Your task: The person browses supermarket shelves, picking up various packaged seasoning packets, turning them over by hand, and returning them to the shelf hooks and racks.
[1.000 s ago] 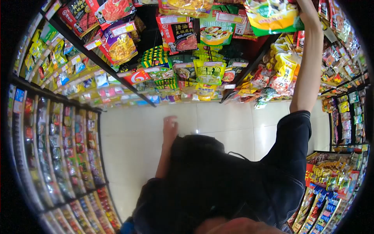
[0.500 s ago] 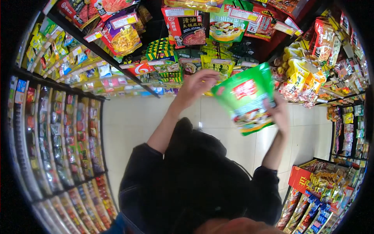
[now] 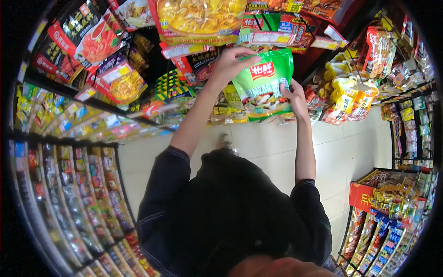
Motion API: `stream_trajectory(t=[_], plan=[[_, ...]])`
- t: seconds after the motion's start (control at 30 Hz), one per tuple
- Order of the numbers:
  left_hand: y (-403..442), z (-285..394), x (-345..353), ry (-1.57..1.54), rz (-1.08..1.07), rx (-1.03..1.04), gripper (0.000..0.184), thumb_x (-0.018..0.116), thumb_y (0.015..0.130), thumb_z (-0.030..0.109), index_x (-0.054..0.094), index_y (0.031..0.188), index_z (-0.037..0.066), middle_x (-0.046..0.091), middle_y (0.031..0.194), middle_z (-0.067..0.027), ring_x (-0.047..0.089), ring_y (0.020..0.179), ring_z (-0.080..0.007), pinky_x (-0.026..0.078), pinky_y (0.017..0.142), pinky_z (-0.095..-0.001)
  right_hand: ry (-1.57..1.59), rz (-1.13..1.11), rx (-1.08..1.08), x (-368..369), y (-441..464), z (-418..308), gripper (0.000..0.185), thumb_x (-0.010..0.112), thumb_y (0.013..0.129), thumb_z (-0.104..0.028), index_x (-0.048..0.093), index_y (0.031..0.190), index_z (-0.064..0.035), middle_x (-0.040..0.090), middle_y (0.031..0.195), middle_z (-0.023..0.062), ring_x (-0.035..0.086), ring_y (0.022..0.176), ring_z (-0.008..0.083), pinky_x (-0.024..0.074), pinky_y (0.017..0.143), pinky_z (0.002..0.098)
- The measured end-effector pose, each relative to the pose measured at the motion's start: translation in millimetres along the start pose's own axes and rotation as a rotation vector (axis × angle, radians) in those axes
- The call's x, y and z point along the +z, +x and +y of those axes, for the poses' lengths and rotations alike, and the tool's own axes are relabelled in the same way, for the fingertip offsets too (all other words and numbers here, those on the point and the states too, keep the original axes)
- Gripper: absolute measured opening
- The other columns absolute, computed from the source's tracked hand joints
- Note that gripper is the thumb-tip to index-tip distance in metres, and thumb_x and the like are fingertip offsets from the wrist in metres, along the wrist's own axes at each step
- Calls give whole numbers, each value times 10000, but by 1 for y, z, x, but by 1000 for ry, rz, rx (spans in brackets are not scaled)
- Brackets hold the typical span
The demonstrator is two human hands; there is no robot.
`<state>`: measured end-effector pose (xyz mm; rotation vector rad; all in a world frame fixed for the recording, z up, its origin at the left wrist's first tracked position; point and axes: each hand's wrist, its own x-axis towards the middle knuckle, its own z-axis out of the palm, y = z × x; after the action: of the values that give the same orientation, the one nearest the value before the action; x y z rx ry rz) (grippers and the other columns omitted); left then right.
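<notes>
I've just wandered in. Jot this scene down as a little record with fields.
Setting: shop aisle, pale tiled floor
Item in hand: green packet, red label on its front
Right hand: grips the packet's right edge, thumb in front
Left hand: at the packet's upper-left corner
Above the packet: price tag
Left of aisle: rows of packaged goods
Clothing: dark, short sleeves

Room we can use: low, over the pale floor (image 3: 265,141), between the forearms and beneath the green pouch (image 3: 270,90). Up front we're blocked: pouch gripped between left hand (image 3: 234,63) and right hand (image 3: 294,94), large yellow pack (image 3: 200,21) hanging above, price tag (image 3: 272,38) jutting. We see a dark gap right of the pouch, then bagged snacks (image 3: 348,99) in the way.
</notes>
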<state>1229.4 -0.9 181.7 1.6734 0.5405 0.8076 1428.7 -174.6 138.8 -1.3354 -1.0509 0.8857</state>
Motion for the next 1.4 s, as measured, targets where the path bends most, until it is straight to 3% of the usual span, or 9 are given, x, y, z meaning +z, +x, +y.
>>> stream_trajectory(t=[0.13,0.37,0.87,0.97,1.07,1.17,1.3,1.37,1.4], plan=[[24,21,-1,89,111,95,289,798,867,219,732,1067,21,704,1129,-76,639,1055,-120,489,931,-257,21,37,-110,-1,47,2,259,660,984,-178,654,1168,3,626,973,-32,506,878,69,403,795,236],[59,20,-3,139,73,432,186,777,827,108,770,1001,43,749,1042,-71,694,995,-164,525,928,-302,143,64,-128,-1,75,2,290,675,977,-186,651,1195,3,662,1024,-14,538,930,72,416,856,237],[100,-20,-4,-14,88,398,131,749,905,175,720,951,55,725,917,-30,669,834,-162,528,750,-336,17,56,-155,1,96,7,377,672,984,-244,619,1263,3,691,1134,72,581,1053,132,440,960,300],[111,-50,2,389,331,618,239,760,882,189,688,1080,76,722,973,-51,682,883,-223,535,774,-352,-127,144,-234,-5,134,48,361,687,969,-248,633,1216,9,702,1059,85,606,980,137,471,904,305],[47,10,28,646,398,556,407,689,859,130,610,1257,122,553,1393,-126,647,1072,-361,525,912,-450,-306,286,-335,-4,161,64,326,741,899,-184,659,1134,25,743,1008,138,691,909,182,525,815,347],[2,11,37,817,440,602,370,634,828,6,685,1187,77,542,1335,-193,525,1269,-393,421,1077,-512,-398,393,-319,0,173,63,335,748,873,-159,658,1137,26,746,1038,181,724,954,273,532,828,377],[-73,-22,1,681,781,550,290,662,815,3,688,1086,102,610,1195,-124,543,1115,-332,427,977,-427,-583,464,-394,11,158,44,432,726,910,-223,601,1239,28,681,1108,233,652,1047,382,499,901,416],[-89,-32,-36,732,1081,358,420,761,824,112,573,1184,4,529,1192,-147,483,1110,-324,346,1018,-446,-698,533,-476,18,126,42,491,703,939,-254,553,1313,28,628,1170,246,601,1104,383,473,944,417],[-90,-41,-59,758,1083,290,544,811,823,202,524,1242,8,491,1228,-164,491,1110,-296,405,966,-426,-640,548,-382,31,96,30,525,663,976,-261,492,1382,24,552,1218,240,541,1144,371,444,987,416]])
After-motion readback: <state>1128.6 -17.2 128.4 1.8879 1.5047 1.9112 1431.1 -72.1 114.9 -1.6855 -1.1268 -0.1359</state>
